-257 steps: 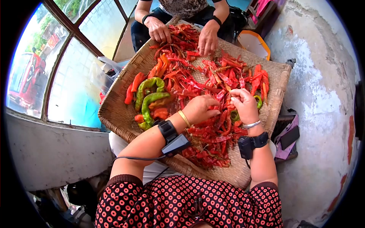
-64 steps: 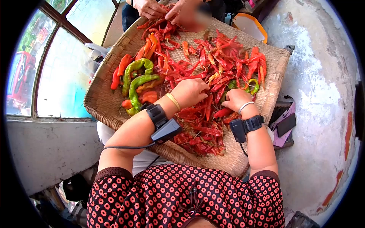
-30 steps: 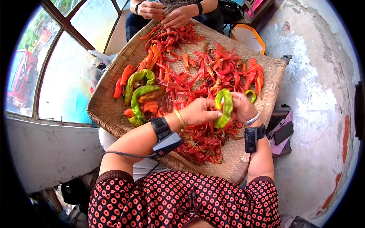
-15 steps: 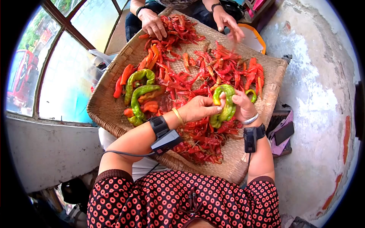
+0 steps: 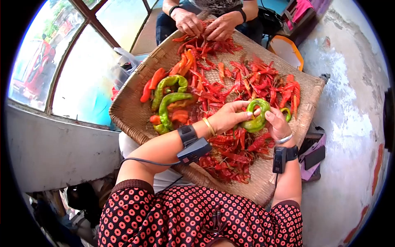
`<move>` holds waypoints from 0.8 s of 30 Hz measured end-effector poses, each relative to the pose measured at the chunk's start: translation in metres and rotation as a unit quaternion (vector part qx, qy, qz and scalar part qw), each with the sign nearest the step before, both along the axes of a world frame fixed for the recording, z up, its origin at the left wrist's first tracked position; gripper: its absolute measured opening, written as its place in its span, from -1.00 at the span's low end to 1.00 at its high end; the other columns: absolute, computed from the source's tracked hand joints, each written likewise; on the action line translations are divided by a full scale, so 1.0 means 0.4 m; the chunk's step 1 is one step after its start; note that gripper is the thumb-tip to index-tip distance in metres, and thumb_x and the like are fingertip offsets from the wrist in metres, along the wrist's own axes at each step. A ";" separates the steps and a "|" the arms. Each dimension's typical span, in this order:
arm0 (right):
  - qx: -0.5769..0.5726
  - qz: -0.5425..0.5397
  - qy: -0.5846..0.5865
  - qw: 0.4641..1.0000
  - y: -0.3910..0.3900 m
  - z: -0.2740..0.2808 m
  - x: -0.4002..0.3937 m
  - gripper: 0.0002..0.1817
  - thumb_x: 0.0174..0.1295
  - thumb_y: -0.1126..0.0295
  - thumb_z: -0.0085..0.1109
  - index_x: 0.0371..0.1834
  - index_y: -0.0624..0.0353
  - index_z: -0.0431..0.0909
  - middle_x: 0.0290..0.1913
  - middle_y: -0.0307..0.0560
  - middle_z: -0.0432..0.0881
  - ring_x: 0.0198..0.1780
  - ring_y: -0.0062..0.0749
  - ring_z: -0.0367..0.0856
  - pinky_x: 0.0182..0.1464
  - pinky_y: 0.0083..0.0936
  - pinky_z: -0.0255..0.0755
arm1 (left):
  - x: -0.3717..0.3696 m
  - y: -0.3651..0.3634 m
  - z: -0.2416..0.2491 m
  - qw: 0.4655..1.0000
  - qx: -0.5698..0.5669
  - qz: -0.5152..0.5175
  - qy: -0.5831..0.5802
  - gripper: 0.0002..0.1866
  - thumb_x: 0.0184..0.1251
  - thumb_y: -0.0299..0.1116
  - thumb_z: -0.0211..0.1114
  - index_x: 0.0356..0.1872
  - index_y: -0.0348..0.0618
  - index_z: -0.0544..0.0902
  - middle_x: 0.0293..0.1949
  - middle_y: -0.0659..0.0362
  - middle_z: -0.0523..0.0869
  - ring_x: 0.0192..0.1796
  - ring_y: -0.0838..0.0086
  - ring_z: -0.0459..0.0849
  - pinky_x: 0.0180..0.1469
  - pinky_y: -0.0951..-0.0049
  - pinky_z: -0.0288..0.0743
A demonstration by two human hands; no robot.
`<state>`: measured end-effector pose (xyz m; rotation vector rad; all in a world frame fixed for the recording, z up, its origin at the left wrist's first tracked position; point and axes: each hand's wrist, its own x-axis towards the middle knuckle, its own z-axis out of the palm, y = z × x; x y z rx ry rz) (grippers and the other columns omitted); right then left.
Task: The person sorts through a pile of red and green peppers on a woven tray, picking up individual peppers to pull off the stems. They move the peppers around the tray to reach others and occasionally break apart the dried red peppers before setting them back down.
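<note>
A curled green pepper (image 5: 256, 124) is held between my two hands above the woven tray (image 5: 302, 96). My left hand (image 5: 227, 117) pinches its left side with thumb and fingers. On its right side, my right hand (image 5: 279, 124) is closed around the pepper, the thumb near the pepper's lower edge. Dried red chilies (image 5: 230, 158) lie in a heap beneath and in front of the hands. Left of them, two long green peppers (image 5: 165, 108) rest beside plump orange-red peppers (image 5: 180, 116). A small green pepper (image 5: 287, 113) shows just beyond my right hand.
Across the tray, a co-worker's hands (image 5: 205, 28) work together at the far pile of red chilies. An orange-rimmed container (image 5: 288, 51) stands behind the tray's far right side. A window is on the left, a worn wall on the right, and a dark phone-like object (image 5: 314, 158) lies right.
The view has shifted, so the tray appears farther right and lower. The green pepper looks turned into a tighter ring in my hands. The co-worker's hands have come together over the chilies.
</note>
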<state>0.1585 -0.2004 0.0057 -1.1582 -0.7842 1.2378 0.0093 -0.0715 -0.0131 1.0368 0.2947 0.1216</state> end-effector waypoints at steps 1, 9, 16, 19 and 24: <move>-0.001 -0.003 -0.004 1.000 -0.004 0.002 0.002 -0.56 0.18 0.10 0.04 -0.11 0.30 0.47 -0.24 -0.18 0.57 -0.25 -0.53 0.53 -0.19 -0.60 0.42 | -0.001 0.007 0.004 1.000 -0.014 0.018 -0.018 -0.62 0.26 -0.41 0.16 0.11 -0.22 0.41 -0.08 0.24 0.56 -0.07 0.61 0.52 -0.01 0.56 0.45; -0.063 0.015 -0.149 0.987 0.013 -0.039 0.028 -0.73 0.22 0.23 0.09 -0.18 0.22 0.51 -0.45 -0.21 0.58 -0.49 -0.66 0.52 -0.46 -0.73 0.40 | -0.071 0.163 0.180 0.970 0.122 0.202 -0.046 -0.70 0.23 -0.45 0.17 0.00 -0.19 0.51 -0.29 0.26 0.63 -0.37 0.65 0.59 -0.40 0.68 0.51; -0.113 0.023 -0.210 0.971 0.018 -0.017 0.008 -0.81 0.16 0.38 0.13 -0.23 0.25 0.53 -0.46 -0.30 0.54 -0.49 -0.72 0.47 -0.42 -0.74 0.40 | -0.225 0.321 0.264 0.790 0.552 0.261 0.062 -0.66 0.07 -0.36 0.27 -0.11 -0.29 0.55 -0.39 0.15 0.65 -0.40 0.57 0.57 -0.33 0.54 0.47; -0.126 0.050 -0.261 0.956 0.017 -0.025 0.014 -0.80 0.15 0.40 0.09 -0.19 0.24 0.52 -0.44 -0.30 0.54 -0.48 -0.71 0.48 -0.42 -0.73 0.40 | -0.324 0.318 0.291 0.743 0.613 0.172 0.207 -0.67 0.00 -0.33 0.27 -0.17 -0.22 0.59 -0.42 0.09 0.63 -0.42 0.52 0.57 -0.34 0.50 0.45; -0.095 0.071 -0.316 0.941 0.020 -0.042 0.007 -0.81 0.13 0.42 0.12 -0.22 0.27 0.52 -0.44 -0.30 0.53 -0.48 -0.70 0.46 -0.39 -0.71 0.41 | -0.451 0.359 0.222 0.735 0.602 0.022 0.310 -0.69 -0.02 -0.32 0.28 -0.20 -0.19 0.61 -0.43 0.10 0.62 -0.40 0.45 0.58 -0.32 0.47 0.45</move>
